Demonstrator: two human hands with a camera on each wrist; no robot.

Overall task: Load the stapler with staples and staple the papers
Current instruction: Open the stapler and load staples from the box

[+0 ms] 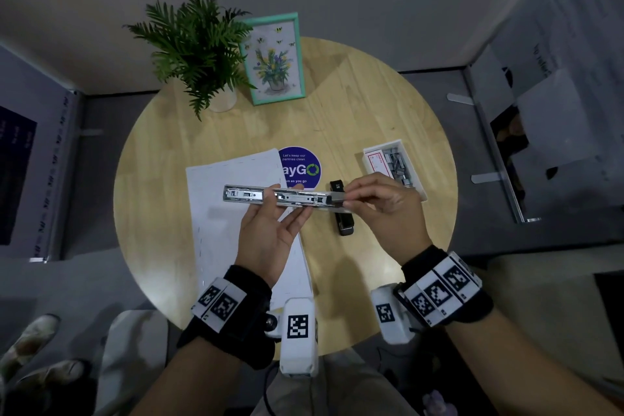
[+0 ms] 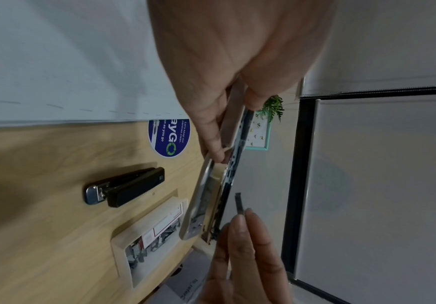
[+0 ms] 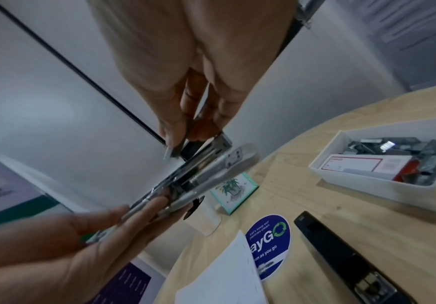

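My left hand (image 1: pixel 285 209) lies palm up and grips a long silver stapler (image 1: pixel 256 195), opened, level above the papers (image 1: pixel 219 233). In the left wrist view thumb and fingers pinch the stapler (image 2: pixel 204 197) from both sides. My right hand (image 1: pixel 349 196) pinches a short strip of staples (image 3: pixel 174 149) at the stapler's right end (image 3: pixel 211 170). The strip (image 2: pixel 239 203) sits just beside the open channel. The white papers (image 3: pixel 227 273) lie flat on the round wooden table (image 1: pixel 371 94).
A black stapler (image 1: pixel 342 223) lies on the table under my right hand. A white tray (image 1: pixel 420 187) with loose staples (image 1: pixel 398 162) and a staple box stands at the right. A blue round sticker (image 1: pixel 300 167), a potted plant (image 1: pixel 199 47) and a framed picture (image 1: pixel 273 57) are farther back.
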